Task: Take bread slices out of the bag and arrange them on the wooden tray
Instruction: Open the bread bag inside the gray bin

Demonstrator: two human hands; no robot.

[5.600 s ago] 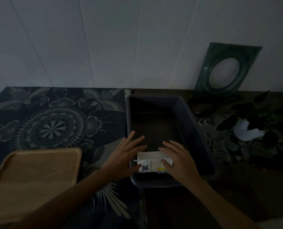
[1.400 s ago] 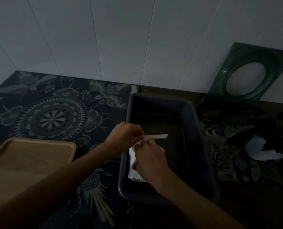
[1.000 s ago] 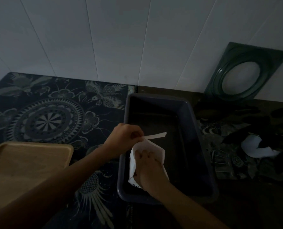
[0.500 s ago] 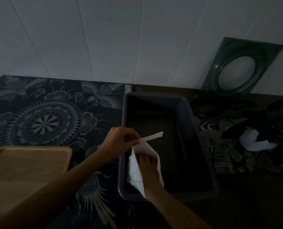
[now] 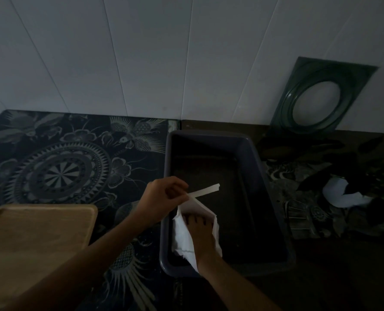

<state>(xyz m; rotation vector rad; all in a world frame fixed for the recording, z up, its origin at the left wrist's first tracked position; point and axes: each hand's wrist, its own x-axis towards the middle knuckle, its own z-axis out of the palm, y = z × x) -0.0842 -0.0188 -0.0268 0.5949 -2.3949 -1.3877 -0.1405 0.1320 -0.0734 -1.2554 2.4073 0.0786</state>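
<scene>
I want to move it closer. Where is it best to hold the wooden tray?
Probably the wooden tray by its raised rim on the right short edge, nearest the left hand, coming from the right; the flat top offers no hold.

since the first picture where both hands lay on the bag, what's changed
The white bag in the dark bin has been opened. The left hand took hold of its top edge and pinches it up by the strip; the right hand has gone down inside. No bread is out. The wooden tray stays bare.
</scene>
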